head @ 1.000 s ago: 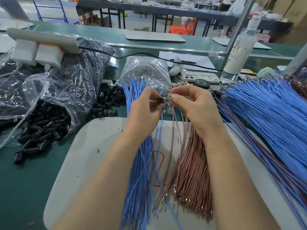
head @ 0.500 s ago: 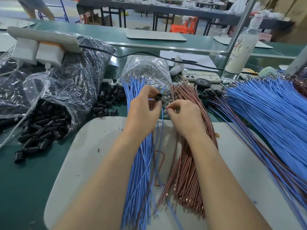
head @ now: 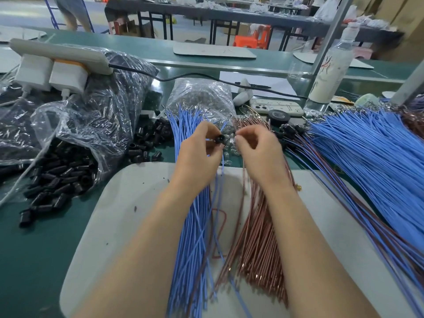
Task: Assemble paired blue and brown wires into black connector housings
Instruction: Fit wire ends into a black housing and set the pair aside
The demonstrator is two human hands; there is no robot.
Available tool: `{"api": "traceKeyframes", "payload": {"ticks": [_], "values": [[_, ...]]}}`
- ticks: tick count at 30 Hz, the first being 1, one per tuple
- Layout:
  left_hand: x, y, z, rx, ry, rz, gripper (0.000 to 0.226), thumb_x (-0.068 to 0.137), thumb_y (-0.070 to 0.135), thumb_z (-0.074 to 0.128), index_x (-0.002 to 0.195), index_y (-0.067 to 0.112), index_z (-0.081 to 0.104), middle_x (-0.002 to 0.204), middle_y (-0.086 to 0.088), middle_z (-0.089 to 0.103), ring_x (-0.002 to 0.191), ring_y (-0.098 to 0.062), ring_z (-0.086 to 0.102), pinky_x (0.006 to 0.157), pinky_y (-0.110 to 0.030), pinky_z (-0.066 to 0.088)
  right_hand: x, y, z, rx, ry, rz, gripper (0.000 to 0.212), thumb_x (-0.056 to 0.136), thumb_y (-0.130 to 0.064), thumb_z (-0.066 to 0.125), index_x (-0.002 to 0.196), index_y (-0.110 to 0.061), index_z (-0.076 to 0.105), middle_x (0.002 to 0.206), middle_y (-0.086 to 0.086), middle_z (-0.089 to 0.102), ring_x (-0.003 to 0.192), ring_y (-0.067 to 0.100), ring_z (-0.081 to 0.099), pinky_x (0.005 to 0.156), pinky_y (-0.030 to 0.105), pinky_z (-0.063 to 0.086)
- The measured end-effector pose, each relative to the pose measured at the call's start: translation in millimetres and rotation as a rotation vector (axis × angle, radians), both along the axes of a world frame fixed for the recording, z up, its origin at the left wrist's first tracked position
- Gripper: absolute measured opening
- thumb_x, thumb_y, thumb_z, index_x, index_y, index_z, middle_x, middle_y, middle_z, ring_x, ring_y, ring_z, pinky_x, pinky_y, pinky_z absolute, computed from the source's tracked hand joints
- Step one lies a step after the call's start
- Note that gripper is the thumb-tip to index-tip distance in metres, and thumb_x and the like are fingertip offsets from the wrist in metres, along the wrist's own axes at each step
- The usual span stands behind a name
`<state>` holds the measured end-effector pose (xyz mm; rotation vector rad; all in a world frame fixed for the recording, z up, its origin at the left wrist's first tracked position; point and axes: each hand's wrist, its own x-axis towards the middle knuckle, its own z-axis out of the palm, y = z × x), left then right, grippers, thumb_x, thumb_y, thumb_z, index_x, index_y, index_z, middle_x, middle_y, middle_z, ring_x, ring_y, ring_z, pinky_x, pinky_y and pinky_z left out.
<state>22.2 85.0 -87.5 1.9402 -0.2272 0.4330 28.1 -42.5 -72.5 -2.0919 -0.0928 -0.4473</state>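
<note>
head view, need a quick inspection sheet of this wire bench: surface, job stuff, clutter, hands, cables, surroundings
surface: green bench with a pale work mat under the forearms
job's things: blue wires and brown wires fanned on the mat; black housings spill from a bag
clutter: phone, tape roll, bottle
grippers: left hand pinches a black housing; right hand pinches what looks like one brown wire
cables: black cord runs from the power strip
surroundings: other benches, orange stool, a person far left

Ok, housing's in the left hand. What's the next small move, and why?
Probably push the brown wire pinched in the right hand into the housing: the left hand grips it with its open end showing, a blue wire hangs beneath, and the hands nearly touch.
</note>
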Motion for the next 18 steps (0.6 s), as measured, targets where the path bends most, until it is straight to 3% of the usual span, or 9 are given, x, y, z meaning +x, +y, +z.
{"api": "traceKeyframes", "payload": {"ticks": [2, 4, 9, 18], "values": [[-0.2, -0.6, 0.4, -0.003, 0.010, -0.005, 0.022, 0.088, 0.004, 0.059, 0.092, 0.023, 0.050, 0.086, 0.013, 0.061, 0.084, -0.001, 0.063, 0.078, -0.015, 0.050, -5.9, -2.9, 12.7, 0.249, -0.013, 0.118, 0.014, 0.087, -0.005, 0.063, 0.088, -0.018, 0.066, 0.081, -0.005, 0.067, 0.077, 0.008, 0.063, 0.079, 0.024, 0.053], [-0.4, -0.6, 0.3, 0.000, 0.011, -0.007, 0.022, 0.089, 0.004, 0.059, 0.092, 0.024, 0.049, 0.086, 0.013, 0.061, 0.084, -0.003, 0.063, 0.078, -0.017, 0.051, -10.0, -5.1, 19.4, 0.287, -0.018, 0.182, 0.020, 0.085, -0.002, 0.064, 0.085, -0.022, 0.068, 0.079, -0.008, 0.069, 0.073, 0.002, 0.064, 0.077, 0.021, 0.054], [-1.4, -0.1, 0.9, -0.007, 0.012, -0.010, 0.029, 0.088, 0.003, 0.058, 0.088, 0.030, 0.048, 0.086, 0.012, 0.062, 0.082, -0.003, 0.064, 0.076, -0.016, 0.050, -13.8, -2.8, 22.3, 0.152, -0.048, 0.178, 0.014, 0.085, -0.005, 0.066, 0.089, -0.017, 0.071, 0.082, -0.007, 0.071, 0.074, -0.001, 0.065, 0.074, 0.013, 0.051], [-5.0, -0.8, 4.9, 0.086, -0.012, 0.001, 0.024, 0.089, 0.003, 0.055, 0.092, 0.027, 0.052, 0.083, 0.017, 0.060, 0.080, -0.007, 0.062, 0.075, -0.023, 0.053, -14.4, 1.9, 19.1, -0.146, -0.175, 0.091, 0.015, 0.086, -0.003, 0.063, 0.093, -0.013, 0.072, 0.086, -0.001, 0.069, 0.080, 0.010, 0.064, 0.080, 0.025, 0.052]]}}
